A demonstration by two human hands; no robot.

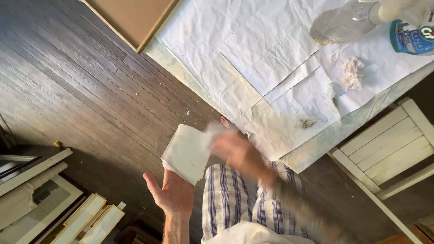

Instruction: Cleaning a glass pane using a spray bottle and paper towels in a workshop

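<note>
Left hand [174,194] open, palm up, carrying folded white paper sheets [187,153]; right hand [237,151] blurred on the stack's edge, grip unreadable, beside paper-covered worktop [253,40].

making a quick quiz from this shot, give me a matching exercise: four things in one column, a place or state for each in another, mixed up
Things:
1. left hand
2. right hand
3. crumpled wad of paper
4. white slatted chair

Places or states:
A. lying on the white paper that covers the table
B. blurred, at the upper edge of the folded white paper
C. standing at the table's right corner
D. palm up under the folded white paper

Pairs: 1-D, 2-B, 3-A, 4-C
</note>
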